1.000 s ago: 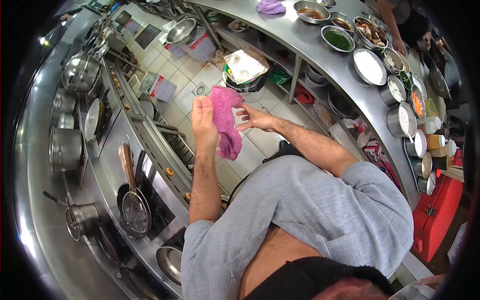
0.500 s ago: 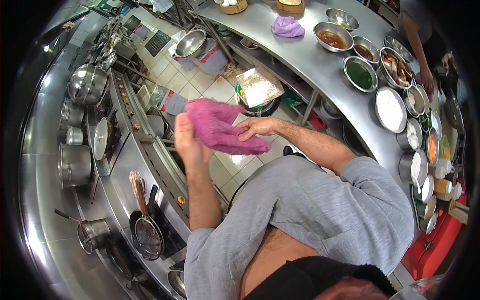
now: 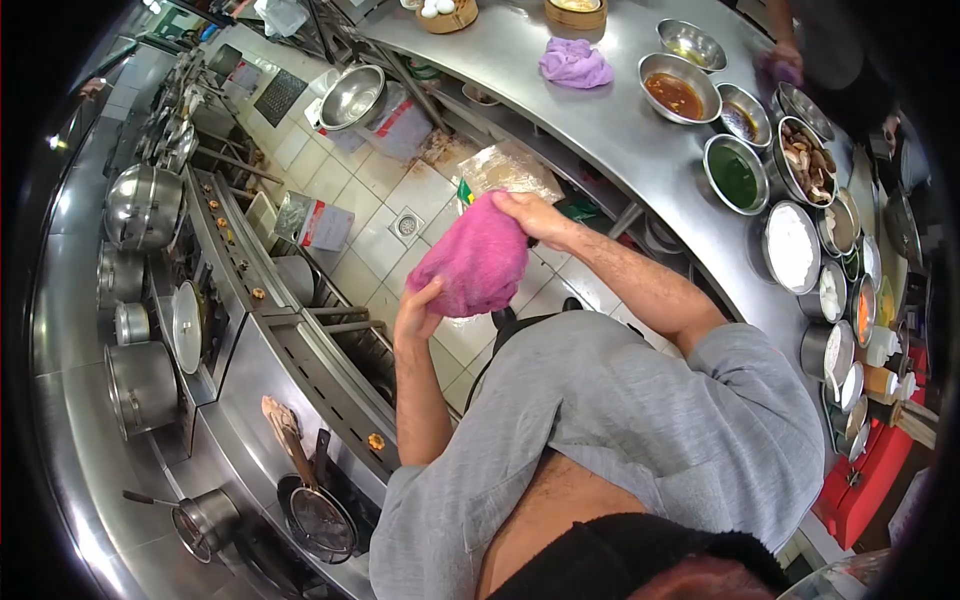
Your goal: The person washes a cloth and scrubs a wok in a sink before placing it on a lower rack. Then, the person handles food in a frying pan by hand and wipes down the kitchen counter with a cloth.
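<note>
A pink cloth (image 3: 474,258) hangs between my two hands above the tiled floor, bunched into a rounded shape. My left hand (image 3: 418,312) grips its lower left edge, with the thumb lying over the fabric. At its upper right corner my right hand (image 3: 535,216) pinches the cloth. Folds of fabric hide some fingertips of both hands.
On the right, a steel counter (image 3: 620,125) carries a purple cloth (image 3: 576,64), a green sauce bowl (image 3: 735,172) and several other bowls. Another person's hand (image 3: 787,56) is beyond them. Pots and a stove (image 3: 300,370) line the left; a steel bowl (image 3: 352,97) stands behind.
The pink cloth has gone from loosely folded to a rounder, more spread shape. My right hand has moved up to its top corner, and my left hand has shifted lower and to the right.
</note>
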`<state>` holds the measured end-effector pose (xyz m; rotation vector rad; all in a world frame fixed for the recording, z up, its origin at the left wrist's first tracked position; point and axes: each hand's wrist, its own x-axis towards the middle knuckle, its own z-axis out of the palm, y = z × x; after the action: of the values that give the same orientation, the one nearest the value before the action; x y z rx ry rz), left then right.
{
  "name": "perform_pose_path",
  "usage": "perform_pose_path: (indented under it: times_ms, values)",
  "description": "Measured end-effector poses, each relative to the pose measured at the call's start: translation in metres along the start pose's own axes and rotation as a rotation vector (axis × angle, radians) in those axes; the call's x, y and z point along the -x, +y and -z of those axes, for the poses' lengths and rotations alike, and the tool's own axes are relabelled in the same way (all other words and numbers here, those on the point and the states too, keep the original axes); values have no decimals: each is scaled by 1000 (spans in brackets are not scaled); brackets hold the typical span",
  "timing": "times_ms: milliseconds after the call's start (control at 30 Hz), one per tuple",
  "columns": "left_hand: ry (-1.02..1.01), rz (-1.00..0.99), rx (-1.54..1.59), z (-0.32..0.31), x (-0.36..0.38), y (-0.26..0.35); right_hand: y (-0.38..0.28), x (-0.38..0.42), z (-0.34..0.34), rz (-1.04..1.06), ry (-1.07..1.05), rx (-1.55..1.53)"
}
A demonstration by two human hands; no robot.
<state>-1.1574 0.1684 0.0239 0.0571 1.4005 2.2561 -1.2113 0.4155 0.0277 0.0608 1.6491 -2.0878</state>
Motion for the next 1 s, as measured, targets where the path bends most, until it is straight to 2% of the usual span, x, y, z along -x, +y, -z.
perform_pose_path:
  times_ms: [33,100,133,167,200,267,333,367,400,467,533,600,633,667,733,767,800,833,867,933,1000]
  values:
    - [43,164,27,0,-10,12,8,-8,8,-37,64,-11]
    - [83,240,5,30,-27,6,23,-20,13,-74,151,-37]
    - [126,296,-18,43,-35,4,24,-24,13,-74,293,12]
    - [108,306,-18,54,-41,2,25,-29,13,-74,435,66]
    - [162,314,8,59,-46,4,22,-34,10,-73,455,66]
    - [205,339,36,66,-50,4,21,-44,2,-72,553,-172]
    - [296,-12,-395,48,-50,10,24,-58,0,-51,544,-161]
    - [238,-374,-800,53,-57,5,28,-64,-3,-28,514,-146]
    - [225,-365,-796,63,-61,4,24,-64,-11,-33,529,-149]
    - [234,-62,-1363,87,-76,3,4,-60,-31,-32,424,-176]
    - [277,-128,-1409,114,-100,-6,2,-58,-39,-7,451,-103]
    - [279,-288,-1067,128,-124,-20,19,-57,-30,-50,458,-186]
    - [185,142,-532,99,-125,2,29,-56,-19,-156,396,-132]
    - [178,147,-533,82,-128,2,40,-57,-11,-158,403,-135]
    - [-13,218,-8,54,-135,-5,56,-58,-2,-425,519,-327]
    - [-18,221,-11,44,-140,-7,69,-58,2,-405,448,-436]
    - [-151,299,180,36,-144,-9,70,-58,3,-439,437,-633]
    - [-280,378,373,29,-148,-14,89,-62,12,-340,241,-824]
    - [-277,383,371,23,-156,-20,108,-66,23,-234,38,-1004]
    - [-196,485,274,16,-174,-36,117,-65,32,-234,79,-1071]
    - [-189,503,148,15,-197,-53,125,-71,51,-225,117,-1143]
